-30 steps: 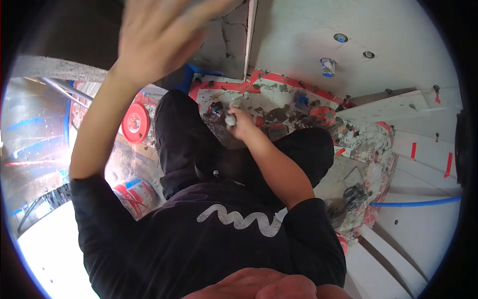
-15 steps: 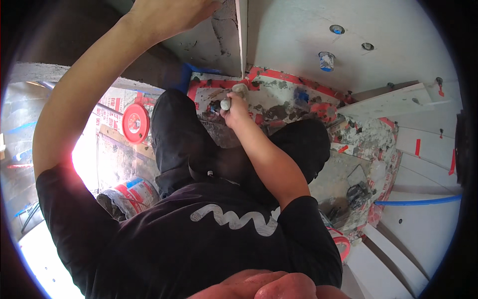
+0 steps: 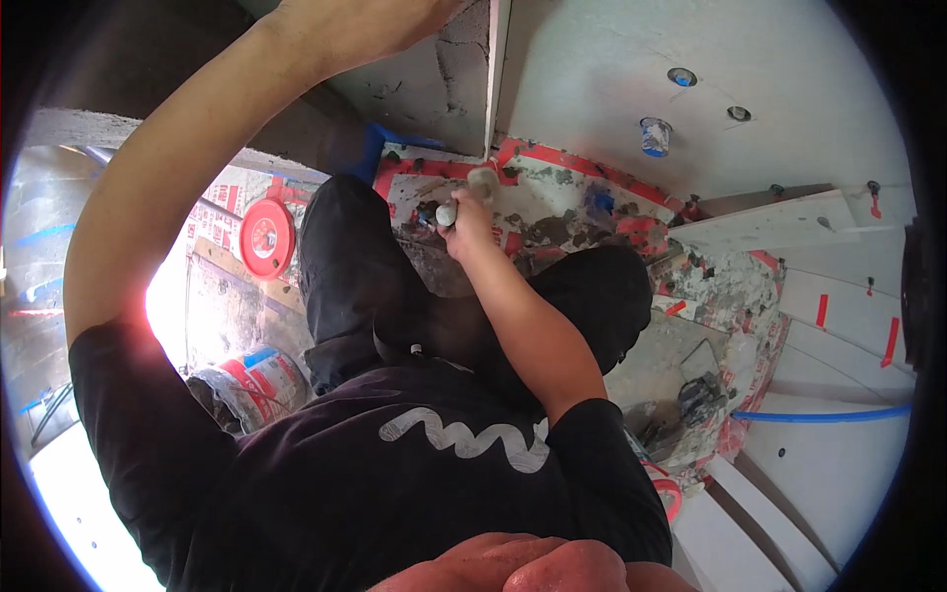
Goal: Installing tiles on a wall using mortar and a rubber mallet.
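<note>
My right hand (image 3: 469, 225) is closed around the handle of a mallet (image 3: 483, 184) with a pale, dirty head. It holds the mallet low between my knees, above the debris-strewn floor covering. My left arm reaches up and forward, and my left hand (image 3: 380, 22) is at the top edge of the view, its fingers cut off or hidden. That hand is near a grey, mortar-smeared wall surface (image 3: 419, 84) and the thin pale edge of an upright panel (image 3: 496, 74). Whether it touches either one I cannot tell.
A large pale wall panel (image 3: 582, 59) with round pipe openings and a capped pipe stub (image 3: 655, 136) stands ahead right. At left lie a red round lid (image 3: 266, 239) and a mortar-stained bucket (image 3: 261, 387). A blue hose (image 3: 829, 415) and leaning white boards (image 3: 735, 548) are at right.
The view has shifted slightly, and my left hand sits a little higher and farther right. My right hand keeps its grip on the mallet in nearly the same place.
</note>
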Available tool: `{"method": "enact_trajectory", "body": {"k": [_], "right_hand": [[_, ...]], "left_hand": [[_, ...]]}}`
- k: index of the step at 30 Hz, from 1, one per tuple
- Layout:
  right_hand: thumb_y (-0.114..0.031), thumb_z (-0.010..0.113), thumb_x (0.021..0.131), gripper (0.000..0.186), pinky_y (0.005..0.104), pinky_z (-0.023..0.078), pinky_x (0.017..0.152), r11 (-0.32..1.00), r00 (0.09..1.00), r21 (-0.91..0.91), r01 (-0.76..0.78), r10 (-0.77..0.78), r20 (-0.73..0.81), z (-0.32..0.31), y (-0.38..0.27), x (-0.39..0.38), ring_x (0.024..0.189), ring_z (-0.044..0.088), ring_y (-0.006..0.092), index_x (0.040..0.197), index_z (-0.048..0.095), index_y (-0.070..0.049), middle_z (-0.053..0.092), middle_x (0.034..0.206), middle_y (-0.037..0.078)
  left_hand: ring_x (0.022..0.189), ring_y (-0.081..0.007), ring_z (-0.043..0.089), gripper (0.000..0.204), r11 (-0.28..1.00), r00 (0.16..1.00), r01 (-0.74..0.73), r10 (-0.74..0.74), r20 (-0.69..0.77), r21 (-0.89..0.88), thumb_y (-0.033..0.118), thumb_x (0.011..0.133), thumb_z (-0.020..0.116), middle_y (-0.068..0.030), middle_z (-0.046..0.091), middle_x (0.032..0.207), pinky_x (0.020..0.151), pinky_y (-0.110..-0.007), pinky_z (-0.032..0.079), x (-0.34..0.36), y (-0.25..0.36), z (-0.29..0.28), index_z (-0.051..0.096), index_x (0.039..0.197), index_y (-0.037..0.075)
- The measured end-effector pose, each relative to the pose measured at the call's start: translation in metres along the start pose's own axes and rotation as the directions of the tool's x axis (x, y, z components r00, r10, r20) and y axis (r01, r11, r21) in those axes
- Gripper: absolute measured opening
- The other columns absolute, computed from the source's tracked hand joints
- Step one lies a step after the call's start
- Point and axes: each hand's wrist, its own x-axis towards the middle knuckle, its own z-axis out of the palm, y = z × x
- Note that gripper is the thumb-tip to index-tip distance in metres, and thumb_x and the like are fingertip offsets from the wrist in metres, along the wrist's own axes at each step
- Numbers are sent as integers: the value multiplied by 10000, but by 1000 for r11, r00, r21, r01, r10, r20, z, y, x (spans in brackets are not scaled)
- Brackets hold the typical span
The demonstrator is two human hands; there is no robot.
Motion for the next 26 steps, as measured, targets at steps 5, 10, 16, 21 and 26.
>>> {"method": "enact_trajectory", "body": {"k": [5,10,16,21,26], "right_hand": [[-216,650,895,103,330,417,477,993,989,-4,114,-114,91,-5,-7,5,658,593,157,956,574,-184,577,782,-26],[-207,652,895,108,340,428,487,996,993,-8,89,-88,80,-5,-8,-5,660,596,161,960,570,-179,577,779,-26],[-208,671,895,120,347,472,531,976,974,-34,213,-209,86,6,-20,-14,716,607,170,970,587,-164,595,827,6],[-204,686,923,116,383,558,648,963,963,149,227,-244,112,-22,-12,6,792,646,195,985,622,-130,633,908,30],[-108,697,859,812,478,420,1106,0,1,-1,1000,-902,431,-27,-6,-63,1326,523,251,1570,305,-101,454,1510,204]], "left_hand": [[1525,-235,276,576,999,976,-38,39,-215,8,303,921,651,-80,379,1610,1263,-516,138,4,1,12,536,1432,63],[1530,-226,264,565,933,960,-204,131,249,297,293,925,648,-77,375,1612,1264,-519,130,5,-2,-28,537,1429,63],[1522,-239,271,628,948,949,-197,119,292,251,287,896,672,-80,377,1606,1250,-526,150,6,-8,-32,497,1476,117],[1460,-305,376,744,979,959,-141,99,264,144,237,755,773,-116,481,1525,1199,-535,243,17,-6,-30,535,1458,182],[1525,-264,263,1038,996,994,66,-71,89,55,315,684,810,-101,259,1660,1270,-459,119,20,9,-73,309,1589,229]]}}
